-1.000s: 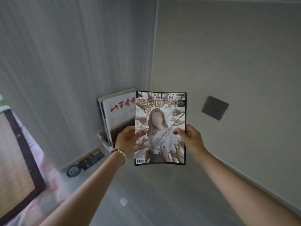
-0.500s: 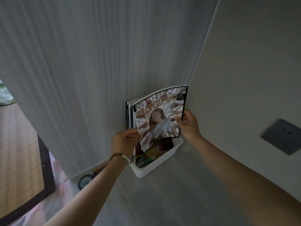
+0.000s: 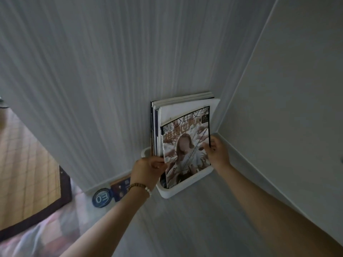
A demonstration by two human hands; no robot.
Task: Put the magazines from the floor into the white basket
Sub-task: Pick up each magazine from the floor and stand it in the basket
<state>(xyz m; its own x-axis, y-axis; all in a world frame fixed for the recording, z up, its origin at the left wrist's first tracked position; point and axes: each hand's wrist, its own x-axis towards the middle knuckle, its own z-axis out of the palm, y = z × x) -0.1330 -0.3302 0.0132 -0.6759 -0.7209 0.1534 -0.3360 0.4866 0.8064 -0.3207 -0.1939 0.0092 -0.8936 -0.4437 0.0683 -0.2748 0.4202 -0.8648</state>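
Your left hand (image 3: 148,168) and right hand (image 3: 216,151), both gripping the magazine (image 3: 185,145), have now sunk it partway into the basket (image 3: 178,190), so it's nearly stowed.

A home room corner: pale curtain (image 3: 92,89), woven floor mat (image 3: 27,173), white basket (image 3: 185,188) of magazines (image 3: 183,115).

Lower end of the front magazine (image 3: 185,145) sunk out of sight behind the white basket (image 3: 187,184) wall. Magazines behind it (image 3: 178,102) showing only top edges, covers hidden. Left hand (image 3: 148,171) blocking the basket's near corner. Dark card on the floor (image 3: 120,188) half covered by the wrist, print unreadable. Both forearms cut off at the bottom edge.
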